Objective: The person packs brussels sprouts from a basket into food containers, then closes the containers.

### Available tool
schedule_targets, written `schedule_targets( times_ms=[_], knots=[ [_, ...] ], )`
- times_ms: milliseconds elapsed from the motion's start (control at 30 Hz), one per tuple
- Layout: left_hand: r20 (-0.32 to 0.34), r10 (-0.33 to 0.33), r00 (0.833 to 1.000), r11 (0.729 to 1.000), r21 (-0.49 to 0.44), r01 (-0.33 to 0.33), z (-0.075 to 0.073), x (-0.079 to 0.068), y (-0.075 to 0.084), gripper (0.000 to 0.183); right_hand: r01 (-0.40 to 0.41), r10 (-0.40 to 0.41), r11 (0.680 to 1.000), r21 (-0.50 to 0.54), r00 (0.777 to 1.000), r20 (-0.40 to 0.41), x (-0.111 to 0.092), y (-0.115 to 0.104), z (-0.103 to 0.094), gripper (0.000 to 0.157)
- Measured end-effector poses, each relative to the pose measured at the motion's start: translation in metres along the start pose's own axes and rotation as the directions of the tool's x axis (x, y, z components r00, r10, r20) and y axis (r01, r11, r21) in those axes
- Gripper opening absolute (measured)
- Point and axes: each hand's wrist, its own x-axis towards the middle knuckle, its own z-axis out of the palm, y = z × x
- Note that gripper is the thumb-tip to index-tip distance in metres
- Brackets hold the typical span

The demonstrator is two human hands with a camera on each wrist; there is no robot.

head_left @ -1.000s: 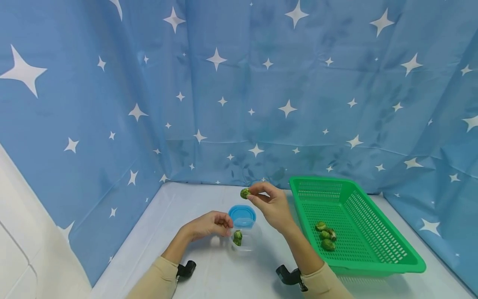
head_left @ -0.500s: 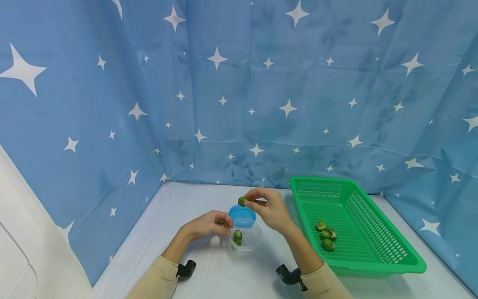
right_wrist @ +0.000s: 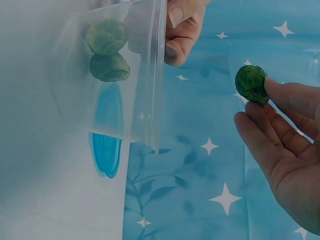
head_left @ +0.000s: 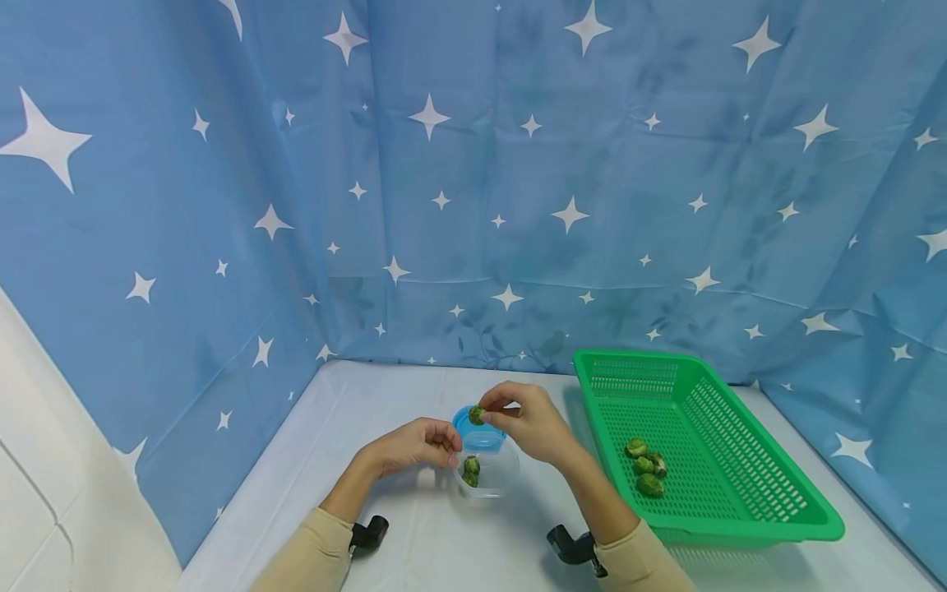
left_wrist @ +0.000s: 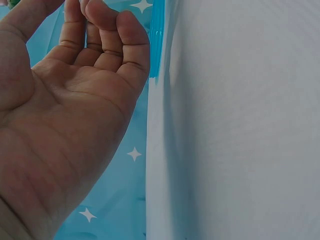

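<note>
My right hand (head_left: 528, 423) pinches a Brussels sprout (right_wrist: 251, 84) between thumb and fingertips. In the head view that sprout overlaps a blue lid (head_left: 460, 421) behind a small clear plastic container (head_left: 500, 473). Two more Brussels sprouts (right_wrist: 106, 36) lie inside the container, at its left side. Holding the container's left rim is my left hand (head_left: 418, 446), with thumb and fingers bent right at the edge. In the left wrist view the curled fingers (left_wrist: 132, 45) show, while the thumb tip is cut off by the frame.
A green perforated basket (head_left: 740, 526) stands on the right of the white table (head_left: 414, 543), with several Brussels sprouts (head_left: 650, 485) in it. A blue curtain with white stars (head_left: 473, 247) hangs behind and along the sides.
My right hand has lowered with its Brussels sprout and come slightly left, from behind the blue lid to over it in the head view. The left hand stays at the container.
</note>
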Motion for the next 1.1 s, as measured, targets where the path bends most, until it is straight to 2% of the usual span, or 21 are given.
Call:
schedule_targets(
  times_ms=[167,400,567,700,867,1100],
  knots=[
    [-0.003,-0.006,1.000,1.000,-0.003,0.006,0.0002,-0.0005,0.0007,0.042,-0.025,0.025,0.999,-0.020,0.999,0.024,-0.0005,0.0001,0.0006,0.011],
    [0.001,-0.005,1.000,1.000,-0.007,0.005,0.0000,-0.0005,0.0007,0.038,-0.015,0.023,0.995,-0.096,0.996,0.087,-0.0021,0.0022,0.0018,0.010],
    [-0.001,-0.007,1.000,1.000,-0.012,0.007,0.0007,-0.0007,0.0016,0.038,0.011,0.019,0.986,-0.164,0.983,0.182,-0.0028,0.0055,0.0029,0.010],
    [-0.001,-0.008,1.000,1.000,-0.011,0.008,0.0008,-0.0009,0.0019,0.040,0.000,0.046,0.981,-0.192,0.970,0.237,-0.0031,0.0077,0.0035,0.010],
    [0.004,-0.007,1.000,1.000,-0.007,0.007,0.0005,-0.0012,0.0016,0.041,-0.020,0.077,0.979,-0.205,0.959,0.272,-0.0030,0.0084,0.0041,0.011],
    [0.008,0.002,1.000,1.000,-0.013,-0.002,0.0005,-0.0007,0.0014,0.040,-0.014,0.077,0.979,-0.205,0.950,0.301,-0.0034,0.0070,0.0044,0.011]
  ],
)
